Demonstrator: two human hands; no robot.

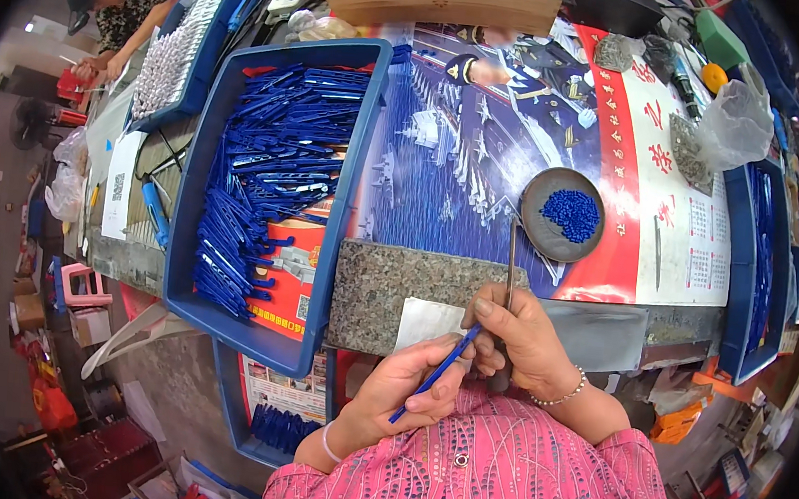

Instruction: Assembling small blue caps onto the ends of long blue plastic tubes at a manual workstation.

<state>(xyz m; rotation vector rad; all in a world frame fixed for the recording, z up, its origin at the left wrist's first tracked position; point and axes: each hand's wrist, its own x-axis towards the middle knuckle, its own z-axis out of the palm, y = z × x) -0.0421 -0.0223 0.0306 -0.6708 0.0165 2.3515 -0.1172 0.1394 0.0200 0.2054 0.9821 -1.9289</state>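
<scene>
Angling inward, the left hand [402, 380] grips a blue stick [443, 366], the right hand [526, 340] a rod [511, 261].

1. Deep blue: that slim plastic stick [435, 374], near.
2. Speckled grey: the rectangular stone slab [376, 295].
3. Bright blue: those tiny pellets [571, 215]; grey-brown, their round dish [540, 183], right.
4. Pink, blue-dotted: the cloth shirt [494, 467], near.

Left hand [393, 382] near and left, fingers curled in a closed grip, forearm angled inward. Right hand [532, 342] slightly farther, to the right; thumb bent, fingers folded under. Fingertips of both close together.
</scene>
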